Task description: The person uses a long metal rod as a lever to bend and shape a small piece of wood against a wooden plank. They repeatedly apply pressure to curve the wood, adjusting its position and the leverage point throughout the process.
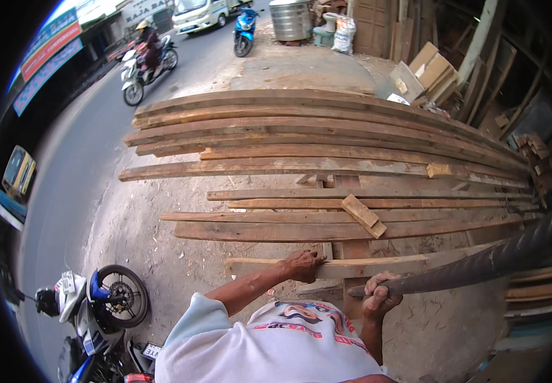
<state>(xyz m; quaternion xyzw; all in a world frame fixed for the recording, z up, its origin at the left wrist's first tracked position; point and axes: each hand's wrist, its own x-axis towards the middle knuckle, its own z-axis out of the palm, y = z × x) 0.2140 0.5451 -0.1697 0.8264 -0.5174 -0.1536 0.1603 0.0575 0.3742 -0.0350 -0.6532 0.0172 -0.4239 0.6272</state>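
My left hand (303, 265) rests palm down on the nearest wooden plank (378, 265), near its left end, fingers spread over the top face. My right hand (379, 295) is closed around the end of a long dark ribbed pole (493, 258) that runs up and to the right. Beyond the near plank lie several long rough planks (327, 137) laid side by side across low supports. A short wood block (364, 216) lies loose on top of the middle planks.
A parked motorbike (97, 306) stands at my lower left. A road with a rider on a scooter (145, 60), a blue scooter (245, 29) and a white truck (200, 14) runs along the left and top. Stacked boards and boxes (429, 73) fill the right side.
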